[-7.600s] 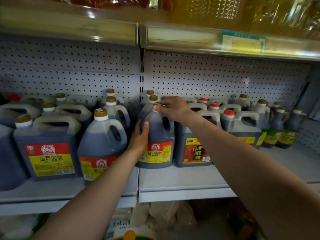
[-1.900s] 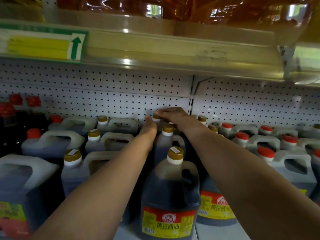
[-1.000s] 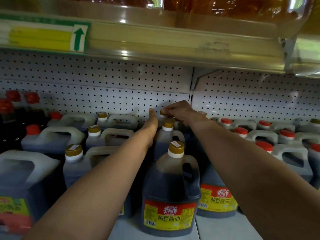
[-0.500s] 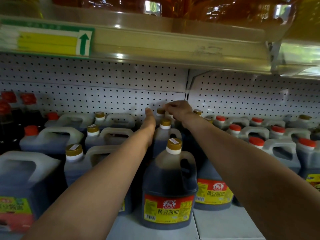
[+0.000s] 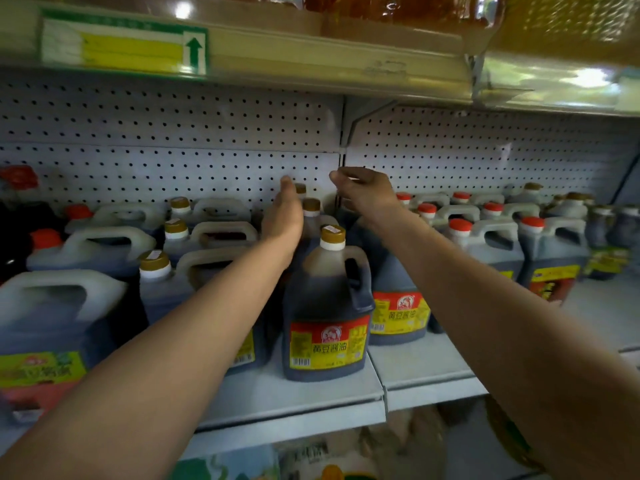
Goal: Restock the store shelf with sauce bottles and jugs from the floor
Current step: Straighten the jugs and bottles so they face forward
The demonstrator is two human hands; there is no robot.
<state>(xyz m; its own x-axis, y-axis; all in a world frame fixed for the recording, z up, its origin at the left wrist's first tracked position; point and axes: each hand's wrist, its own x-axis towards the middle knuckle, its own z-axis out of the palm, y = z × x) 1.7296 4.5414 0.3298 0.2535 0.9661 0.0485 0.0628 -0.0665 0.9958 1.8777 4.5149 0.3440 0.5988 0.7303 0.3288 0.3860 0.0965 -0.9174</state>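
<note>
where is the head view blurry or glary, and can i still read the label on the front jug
Head view: glare streaks on the upper shelf edge and the amber bottles above it; edges smear, so the left jug's label and the right jugs are blurred; the wide lens bends the forearms; the front jug's label stays legible.
</note>
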